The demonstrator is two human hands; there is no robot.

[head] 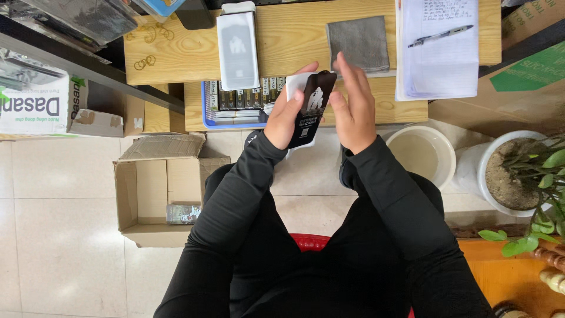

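My left hand (284,115) grips a slim black packet (312,106) with a white figure on it, held upright over the desk's front edge with a white sheet (296,82) behind it. My right hand (355,105) is beside the packet's right edge, fingers spread and touching it at the top. Both arms wear black sleeves. A blue tray (207,118) of similar dark packets stands on the lower shelf just left of my left hand. A white packet box (238,47) lies on the wooden desk (294,35) above it.
A grey cloth (359,41) and a paper pad with a pen (441,36) lie on the desk. An open cardboard box (162,200) sits on the tiled floor at left. A white bucket (425,154) and a potted plant (518,171) stand at right. Rubber bands (144,61) lie on the desk's left.
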